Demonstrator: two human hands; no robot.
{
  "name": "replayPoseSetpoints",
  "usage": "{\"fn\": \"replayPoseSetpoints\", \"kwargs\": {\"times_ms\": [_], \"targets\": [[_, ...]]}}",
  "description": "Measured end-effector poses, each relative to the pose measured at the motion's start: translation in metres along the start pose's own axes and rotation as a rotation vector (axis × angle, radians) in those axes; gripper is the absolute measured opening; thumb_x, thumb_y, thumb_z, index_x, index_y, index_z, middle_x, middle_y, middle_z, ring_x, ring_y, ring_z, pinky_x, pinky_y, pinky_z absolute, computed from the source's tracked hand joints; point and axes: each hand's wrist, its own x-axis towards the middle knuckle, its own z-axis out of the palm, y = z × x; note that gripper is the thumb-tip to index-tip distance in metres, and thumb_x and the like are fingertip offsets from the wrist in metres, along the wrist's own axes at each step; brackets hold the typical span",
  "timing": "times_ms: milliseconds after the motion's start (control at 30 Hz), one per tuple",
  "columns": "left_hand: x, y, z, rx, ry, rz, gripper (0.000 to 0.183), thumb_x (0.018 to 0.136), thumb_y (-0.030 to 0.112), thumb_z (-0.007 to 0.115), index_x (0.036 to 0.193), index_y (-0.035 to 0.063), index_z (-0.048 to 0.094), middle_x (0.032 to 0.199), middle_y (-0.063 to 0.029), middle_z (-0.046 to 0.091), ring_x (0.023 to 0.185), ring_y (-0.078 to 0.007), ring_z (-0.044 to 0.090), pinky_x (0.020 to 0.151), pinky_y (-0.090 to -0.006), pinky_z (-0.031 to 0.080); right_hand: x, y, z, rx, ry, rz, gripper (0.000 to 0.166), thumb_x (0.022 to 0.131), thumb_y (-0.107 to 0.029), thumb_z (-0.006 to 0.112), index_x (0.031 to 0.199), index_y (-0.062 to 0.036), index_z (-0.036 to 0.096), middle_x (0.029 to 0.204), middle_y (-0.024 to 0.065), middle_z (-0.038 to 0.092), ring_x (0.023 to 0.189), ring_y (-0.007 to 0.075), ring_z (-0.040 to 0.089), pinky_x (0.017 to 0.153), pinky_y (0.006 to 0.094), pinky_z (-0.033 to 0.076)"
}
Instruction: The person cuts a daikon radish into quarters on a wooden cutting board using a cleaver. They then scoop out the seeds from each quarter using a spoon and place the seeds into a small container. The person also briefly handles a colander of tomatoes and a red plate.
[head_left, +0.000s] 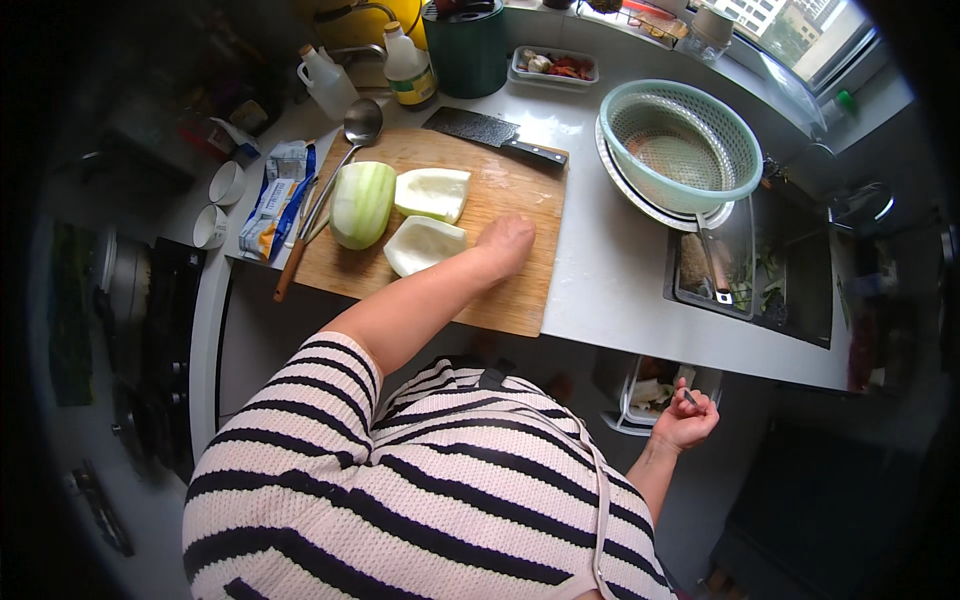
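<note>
My left hand (508, 241) is curled on the wooden cutting board (517, 300); its fingers are tucked under and what they hold, if anything, is hidden. Just left of it lie two hollowed pieces of pale green peeled gourd (433, 193), the nearer gourd piece (421, 244) partly behind my forearm. A larger peeled gourd section (363, 204) sits at the board's left. My right hand (686, 421) is closed around a slim metal utensil (691, 398), mostly hidden by the fingers. It is beside a waste container (626, 424) below the counter edge, with pale scraps inside.
A cleaver (487, 133) lies across the board's far edge. A ladle (330, 180) rests along its left side, handle past the counter edge. Nested colanders (679, 146) stand beside the sink (795, 270). Farther back are plastic jugs (410, 71) and a tray of garlic and chillies (555, 66).
</note>
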Motion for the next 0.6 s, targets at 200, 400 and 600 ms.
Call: {"fn": "replayPoseSetpoints", "kwargs": {"times_ms": [200,400,600], "targets": [[-0.004,0.095,0.089,-0.256,0.005,0.217,0.023,0.074,0.000,0.067,0.097,0.0014,0.066,0.103,-0.0225,0.067,0.105,-0.0385,0.064,0.089,-0.0479,0.053,0.007,-0.028,-0.025,0.036,-0.008,0.011,0.034,0.092,-0.023,0.038,0.060,-0.0126,0.035,0.053,0.0012,0.032,0.050,0.0142,0.031,0.090,0.0405,0.050],[-0.039,0.314,0.113,-1.215,-0.565,0.350,0.014,0.079,0.014,0.067,0.088,0.0032,0.065,0.086,-0.0091,0.069,0.079,-0.0222,0.064,0.072,-0.0365,0.052,0.009,-0.100,-0.033,0.068,-0.306,-0.107,0.038,0.095,-0.023,0.036,0.058,-0.0127,0.033,0.054,0.0016,0.030,0.054,0.0140,0.031,0.089,0.0376,0.046],[-0.052,0.401,0.089,-2.000,-0.941,-0.469,0.045,0.102,0.041,0.046,0.127,0.0035,0.047,0.082,-0.0075,0.054,0.062,-0.0189,0.050,0.066,-0.0405,0.049,0.014,-0.110,-0.041,0.443,-0.389,0.154,0.041,0.094,-0.022,0.039,0.055,-0.0125,0.033,0.056,0.0028,0.034,0.062,0.0149,0.038,0.094,0.0355,0.046]]}}
